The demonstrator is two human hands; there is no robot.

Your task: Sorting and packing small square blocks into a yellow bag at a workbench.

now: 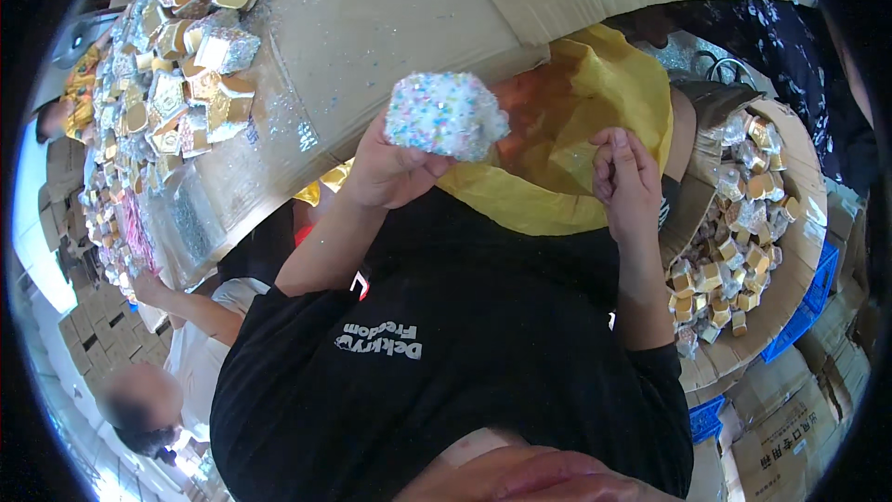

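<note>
Here's the left hand (398, 167), its grip clasped round a chunky white piece (441, 114) sparkling with coloured specks, held up just by the tabletop (372, 14) edge! Over to the right hand (626, 175): fingers curled in above the yellow sack (636, 60), and whether that grip pinches anything, I cannot tell. Gold-faced glittery pieces (177, 98) crowd the tabletop's left side; smaller gold ones (729, 270) fill the cardboard container (806, 186) at right.

Head-worn fisheye, left of pair: faces down, close above left hand (395, 167), right hand (629, 175), torso (502, 316).
</note>
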